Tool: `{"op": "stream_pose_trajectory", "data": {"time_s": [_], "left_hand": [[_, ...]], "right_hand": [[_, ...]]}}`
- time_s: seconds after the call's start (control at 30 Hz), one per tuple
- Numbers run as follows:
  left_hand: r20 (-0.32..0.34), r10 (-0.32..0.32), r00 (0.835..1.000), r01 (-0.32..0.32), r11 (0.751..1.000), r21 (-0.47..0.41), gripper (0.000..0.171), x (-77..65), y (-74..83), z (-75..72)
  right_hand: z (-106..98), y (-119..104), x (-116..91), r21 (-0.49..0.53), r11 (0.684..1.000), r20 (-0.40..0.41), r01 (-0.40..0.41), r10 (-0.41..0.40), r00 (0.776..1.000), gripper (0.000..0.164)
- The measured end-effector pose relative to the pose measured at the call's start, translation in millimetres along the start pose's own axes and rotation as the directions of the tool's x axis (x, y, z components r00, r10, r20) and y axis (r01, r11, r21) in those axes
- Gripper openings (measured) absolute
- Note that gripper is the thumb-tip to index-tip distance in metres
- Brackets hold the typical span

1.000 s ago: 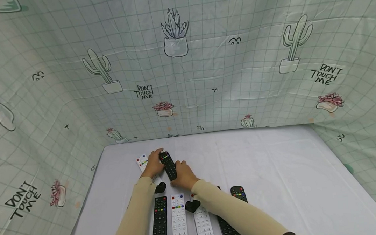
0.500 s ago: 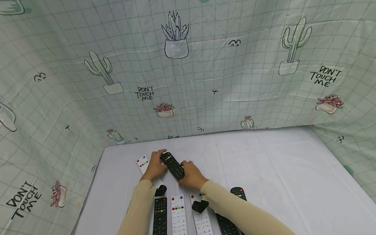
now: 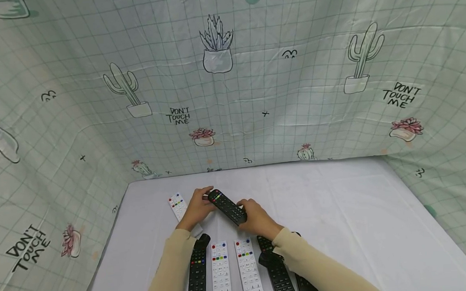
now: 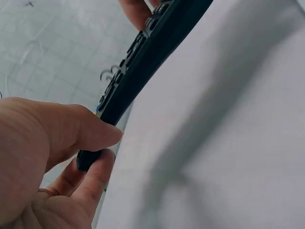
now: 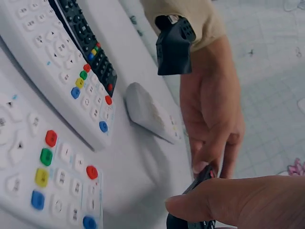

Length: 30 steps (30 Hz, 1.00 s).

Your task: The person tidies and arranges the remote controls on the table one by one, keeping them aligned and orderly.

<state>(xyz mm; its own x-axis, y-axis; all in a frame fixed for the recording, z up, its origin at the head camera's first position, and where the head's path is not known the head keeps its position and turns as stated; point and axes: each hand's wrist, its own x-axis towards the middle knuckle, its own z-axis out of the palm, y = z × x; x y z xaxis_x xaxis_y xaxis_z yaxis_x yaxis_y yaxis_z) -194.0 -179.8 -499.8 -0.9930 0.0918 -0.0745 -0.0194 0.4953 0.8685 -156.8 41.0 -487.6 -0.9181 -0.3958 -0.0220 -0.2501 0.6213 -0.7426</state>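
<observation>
A black remote control (image 3: 227,206) hangs slanted above the table between both hands, its buttons facing up in the head view. My left hand (image 3: 198,207) pinches its upper left end between thumb and fingers; the left wrist view shows the thumb (image 4: 90,129) on the near side of the remote's tip. At the lower right end, my right hand (image 3: 257,217) grips the same remote, with the thumb (image 5: 200,202) laid across it in the right wrist view. Partly behind the left hand, a white remote (image 3: 177,204) lies at an angle on the table.
Along the near edge lie a black remote (image 3: 197,273), two white remotes (image 3: 221,272) and another black one (image 3: 279,273). One more black remote (image 3: 307,286) is partly hidden under the right sleeve. A patterned curtain (image 3: 256,136) closes off the back of the white table (image 3: 337,201).
Both hands have moved right with the black remote, the right hand farther than the left. The remote has tilted closer to level, and more of the slanted white remote shows.
</observation>
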Motion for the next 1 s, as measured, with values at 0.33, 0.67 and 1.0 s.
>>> {"op": "stream_pose_trajectory", "data": {"time_s": [0.33, 0.67, 1.0], "left_hand": [[0.040, 0.052, 0.998, -0.050, 0.997, -0.061, 0.060, -13.6, 11.6, 17.3], [0.061, 0.087, 0.994, -0.080, 0.991, -0.112, 0.060, -23.9, 23.0, 36.4], [0.102, 0.125, 0.987, -0.107, 0.980, -0.167, 0.058, -34.0, 35.6, 58.2]], "right_hand": [[-17.2, 12.1, -30.1, 0.009, 1.000, -0.025, -0.004, 0.004, 1.000, 0.066], [-33.4, 27.2, -53.9, 0.000, 0.999, -0.065, -0.037, 0.036, 0.997, 0.065], [-52.7, 41.2, -82.0, 0.049, 0.998, -0.070, -0.048, 0.051, 0.996, 0.065]]}}
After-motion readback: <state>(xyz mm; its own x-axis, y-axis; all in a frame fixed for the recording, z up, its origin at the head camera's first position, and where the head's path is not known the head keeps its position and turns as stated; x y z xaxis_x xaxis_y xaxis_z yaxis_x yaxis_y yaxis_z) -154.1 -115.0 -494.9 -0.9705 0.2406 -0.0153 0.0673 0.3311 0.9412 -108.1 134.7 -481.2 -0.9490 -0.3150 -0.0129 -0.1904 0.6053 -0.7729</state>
